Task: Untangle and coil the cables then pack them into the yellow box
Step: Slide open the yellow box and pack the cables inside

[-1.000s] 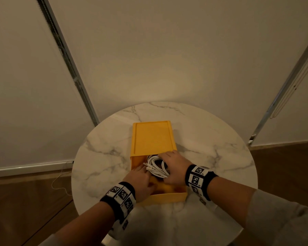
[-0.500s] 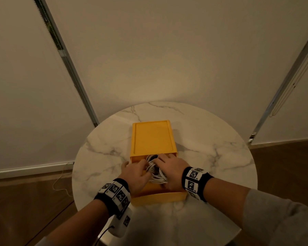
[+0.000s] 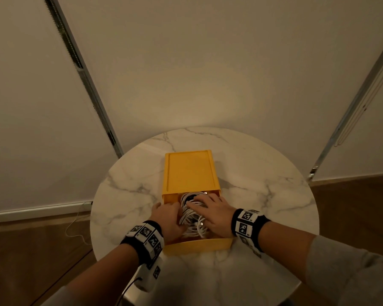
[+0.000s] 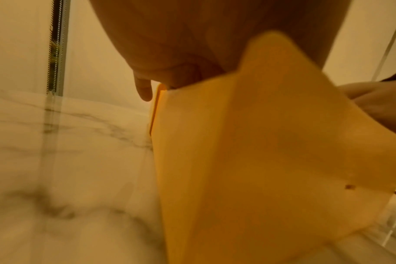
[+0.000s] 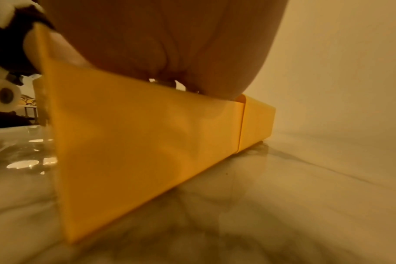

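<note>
The yellow box (image 3: 199, 245) lies on the round marble table (image 3: 263, 173), its sliding lid (image 3: 189, 171) pushed to the far end. White coiled cables (image 3: 191, 217) fill the open near part, with a dark piece at the lid's mouth. My left hand (image 3: 167, 217) straddles the box's left wall, fingers against the coil and one fingertip (image 4: 145, 91) outside the wall. My right hand (image 3: 212, 215) lies flat over the cables' right side, fingers spread towards the lid. The wrist views show mostly the box's outer walls (image 4: 260, 142) (image 5: 136, 134) under each palm.
The table stands against a pale wall with metal rails (image 3: 86, 85) at left and right. A thin wire (image 3: 75, 221) trails on the wooden floor at left. Bare marble surrounds the box on all sides.
My left hand moved up from the box's near end to the coil's left side. The right hand shifted right and flattened, so more of the cable bundle shows between the hands.
</note>
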The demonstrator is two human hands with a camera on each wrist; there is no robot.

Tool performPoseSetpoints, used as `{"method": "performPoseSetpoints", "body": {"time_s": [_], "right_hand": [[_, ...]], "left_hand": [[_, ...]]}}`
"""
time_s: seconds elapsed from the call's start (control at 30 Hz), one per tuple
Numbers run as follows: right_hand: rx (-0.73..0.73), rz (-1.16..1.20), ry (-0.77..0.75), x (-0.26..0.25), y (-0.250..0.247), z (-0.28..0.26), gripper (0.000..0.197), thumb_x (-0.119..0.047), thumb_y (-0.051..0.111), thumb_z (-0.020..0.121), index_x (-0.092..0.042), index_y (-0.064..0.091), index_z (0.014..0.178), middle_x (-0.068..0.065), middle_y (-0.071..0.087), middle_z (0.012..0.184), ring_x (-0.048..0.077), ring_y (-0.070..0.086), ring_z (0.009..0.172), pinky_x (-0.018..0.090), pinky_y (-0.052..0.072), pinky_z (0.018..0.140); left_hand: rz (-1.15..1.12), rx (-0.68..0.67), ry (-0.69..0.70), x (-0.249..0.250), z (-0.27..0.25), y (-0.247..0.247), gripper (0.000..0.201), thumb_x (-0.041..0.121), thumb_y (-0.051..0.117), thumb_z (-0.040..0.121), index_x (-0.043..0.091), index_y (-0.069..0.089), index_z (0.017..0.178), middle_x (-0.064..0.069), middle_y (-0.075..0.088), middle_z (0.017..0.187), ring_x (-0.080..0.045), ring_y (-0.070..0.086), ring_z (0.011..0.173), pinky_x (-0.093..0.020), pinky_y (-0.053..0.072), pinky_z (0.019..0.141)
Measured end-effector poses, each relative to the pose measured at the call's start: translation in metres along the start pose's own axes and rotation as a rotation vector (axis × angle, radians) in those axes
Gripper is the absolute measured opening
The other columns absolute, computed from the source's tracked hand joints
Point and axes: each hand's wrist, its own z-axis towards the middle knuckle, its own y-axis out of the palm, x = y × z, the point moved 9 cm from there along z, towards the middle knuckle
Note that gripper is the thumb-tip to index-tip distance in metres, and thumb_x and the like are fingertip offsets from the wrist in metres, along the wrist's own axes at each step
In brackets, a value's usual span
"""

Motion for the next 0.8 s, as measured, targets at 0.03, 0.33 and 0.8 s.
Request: {"method": "performPoseSetpoints", "body": {"time_s": [0.03,0.33,0.8], "right_hand": [[0.008,0.009,0.006,0.002,-0.001,0.000,0.071,-0.027,0.045,0.100,-0.027,0.009,0.162,0.005,0.017,0.164,0.031,0.021,0.145,0.048,0.020,0.117],[0.005,-0.142,0.099,0.015,0.006,-0.010,0.099,-0.073,0.002,0.081,-0.017,0.001,0.162,0.005,0.013,0.167,0.026,0.020,0.147,0.065,0.001,0.115],[-0.032,-0.247,0.253,0.017,0.002,-0.007,0.068,-0.059,-0.001,0.098,-0.034,-0.005,0.160,0.018,0.030,0.155,0.035,0.024,0.142,0.068,0.003,0.112]], "left_hand": [[0.020,-0.011,0.003,0.000,0.000,0.001,0.036,0.051,0.061,0.084,0.027,0.050,0.108,0.008,0.062,0.104,-0.018,0.056,0.110,-0.045,0.022,0.116],[-0.164,0.170,0.122,0.008,-0.005,-0.016,0.064,0.054,0.065,0.073,0.029,0.038,0.125,0.009,0.053,0.125,-0.015,0.049,0.121,-0.041,0.023,0.113],[-0.015,0.113,0.088,0.012,0.011,-0.005,0.018,0.035,0.041,0.102,0.024,0.041,0.088,0.010,0.049,0.074,-0.022,0.058,0.087,-0.037,0.032,0.102]]}}
